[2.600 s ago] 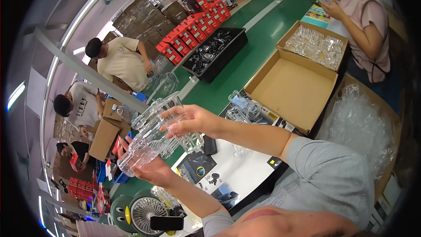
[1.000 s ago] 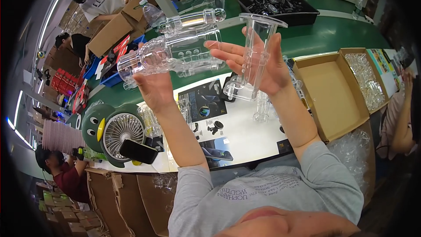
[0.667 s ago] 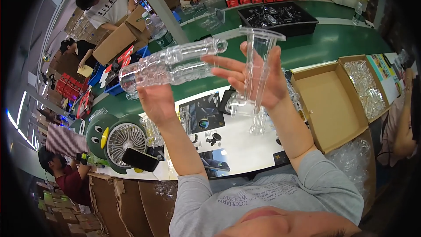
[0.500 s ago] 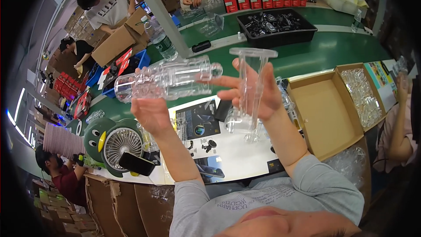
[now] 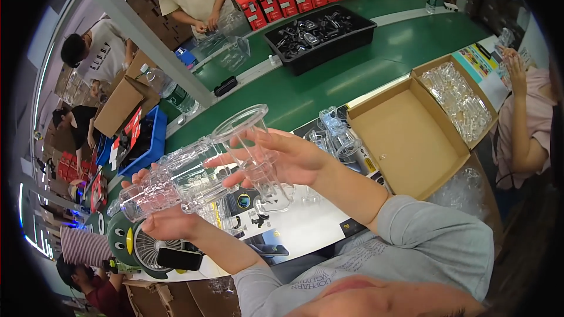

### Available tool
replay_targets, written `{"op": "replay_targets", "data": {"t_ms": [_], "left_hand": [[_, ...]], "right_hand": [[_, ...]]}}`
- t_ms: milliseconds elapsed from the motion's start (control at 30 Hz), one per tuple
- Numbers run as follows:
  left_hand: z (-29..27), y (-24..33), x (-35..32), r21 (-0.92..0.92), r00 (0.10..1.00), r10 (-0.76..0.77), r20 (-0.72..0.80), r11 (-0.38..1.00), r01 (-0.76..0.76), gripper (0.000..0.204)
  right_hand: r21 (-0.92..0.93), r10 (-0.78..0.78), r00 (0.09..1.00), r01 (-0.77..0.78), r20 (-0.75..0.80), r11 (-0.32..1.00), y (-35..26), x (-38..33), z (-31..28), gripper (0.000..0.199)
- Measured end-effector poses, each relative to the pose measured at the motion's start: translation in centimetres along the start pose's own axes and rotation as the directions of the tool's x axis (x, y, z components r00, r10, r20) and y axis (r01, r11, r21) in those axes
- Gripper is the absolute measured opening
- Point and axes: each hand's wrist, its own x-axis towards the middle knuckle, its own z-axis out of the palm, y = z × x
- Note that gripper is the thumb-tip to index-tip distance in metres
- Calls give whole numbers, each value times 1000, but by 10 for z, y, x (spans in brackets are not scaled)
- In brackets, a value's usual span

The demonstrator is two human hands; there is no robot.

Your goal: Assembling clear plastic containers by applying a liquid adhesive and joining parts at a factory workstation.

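Note:
My left hand (image 5: 170,223) is closed around a stack of clear plastic fittings (image 5: 155,192), held tilted above the bench. In my right hand (image 5: 299,155) is a separate clear plastic piece (image 5: 267,185) with a round flange at its top and a hooked lower end. Its flange overlaps the right end of the stack in view; I cannot tell whether the two touch. Below my hands lies a white printed sheet (image 5: 311,223). More clear plastic pieces (image 5: 338,132) rest beyond my right forearm.
A shallow cardboard tray (image 5: 405,141) stands right of me, beside a box of clear parts (image 5: 458,103). Behind are a black bin (image 5: 329,53) of small parts and red boxes (image 5: 285,0). A penguin-shaped fan (image 5: 120,240), a phone (image 5: 179,259) and a water bottle (image 5: 170,91) are leftward. Co-workers surround the bench.
The view has turned rightward. My right hand has brought its flanged piece left, over the end of the stack, and the piece is now tilted. Both hands keep their holds.

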Motion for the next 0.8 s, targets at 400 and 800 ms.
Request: {"op": "replay_targets", "data": {"t_ms": [400, 800], "left_hand": [[0, -4, -3, -22, 999, -36, -22, 999, 36, 55], [-8, -11, 7, 91, 982, -184, -42, 978, 187, 75]], "right_hand": [[-258, -75, 996, 60, -51, 964, 18, -5, 28, 45], [-501, -217, 968, 125, -129, 856, 21, 2, 27, 47]]}}
